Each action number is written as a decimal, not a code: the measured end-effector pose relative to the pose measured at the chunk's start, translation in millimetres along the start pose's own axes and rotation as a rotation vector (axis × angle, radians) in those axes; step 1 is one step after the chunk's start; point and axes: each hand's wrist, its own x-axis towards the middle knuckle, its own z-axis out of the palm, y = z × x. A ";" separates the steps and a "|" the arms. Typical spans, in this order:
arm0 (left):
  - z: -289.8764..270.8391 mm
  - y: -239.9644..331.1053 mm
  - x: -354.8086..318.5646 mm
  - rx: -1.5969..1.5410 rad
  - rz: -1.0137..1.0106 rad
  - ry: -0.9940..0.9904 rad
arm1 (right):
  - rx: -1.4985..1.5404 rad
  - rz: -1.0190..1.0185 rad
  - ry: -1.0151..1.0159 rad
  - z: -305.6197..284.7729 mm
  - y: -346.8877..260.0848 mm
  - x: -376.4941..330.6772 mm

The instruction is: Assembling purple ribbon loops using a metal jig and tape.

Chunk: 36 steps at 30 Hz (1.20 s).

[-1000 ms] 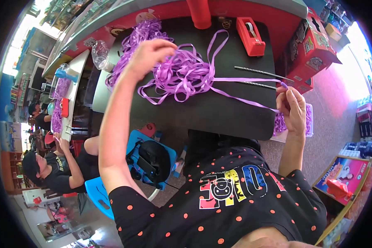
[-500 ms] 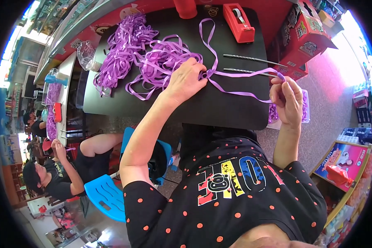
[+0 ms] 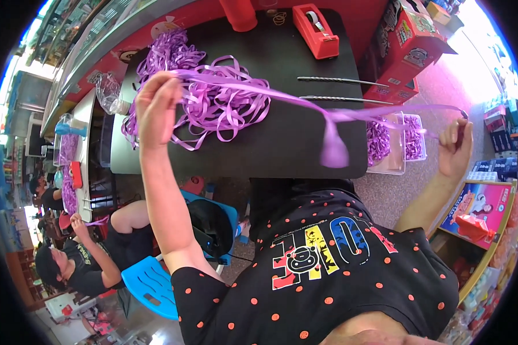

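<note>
A purple ribbon [image 3: 270, 93] is stretched between my two hands above the dark table. My left hand [image 3: 158, 109] pinches one end over the pile of loose ribbon. Out past the table's right edge, my right hand [image 3: 457, 146] grips the other end. Midway, a blurred loop [image 3: 334, 146] hangs from the spot where the strands join; whether there is a knot I cannot tell. The heap of purple ribbon [image 3: 224, 109] lies on the left half of the table [image 3: 305, 149], beneath and beside my left hand.
Two twisted metal rods [image 3: 342, 80] lie at the table's right. Behind them stand a red tape dispenser [image 3: 316, 34] and a red container [image 3: 238, 14]. Clear bins of purple ribbon [image 3: 380, 144] sit beyond the right edge. Another person [image 3: 86, 253] works at the left, near a blue stool [image 3: 149, 284].
My hands have moved far apart, the left one leftward and the right one rightward. The ribbon between them is drawn out and lifted, with its loop now swinging down.
</note>
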 end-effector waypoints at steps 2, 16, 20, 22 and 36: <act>-14.6 1.3 10.6 -0.016 0.015 0.107 | -0.337 -0.106 0.161 -18.6 -19.2 -2.4; 127.7 -14.7 15.0 1.720 0.073 -0.164 | -1.420 0.168 -0.114 -38.7 34.3 70.2; 210.7 -49.1 36.0 1.096 0.186 -0.479 | -1.131 0.217 -0.239 -29.8 42.9 85.9; 246.7 -77.3 46.5 0.718 0.082 -0.581 | -1.033 0.198 -0.308 -14.4 48.0 88.7; 323.5 -175.6 101.4 0.004 -0.492 -0.976 | -0.730 0.138 -0.293 -44.5 58.8 76.8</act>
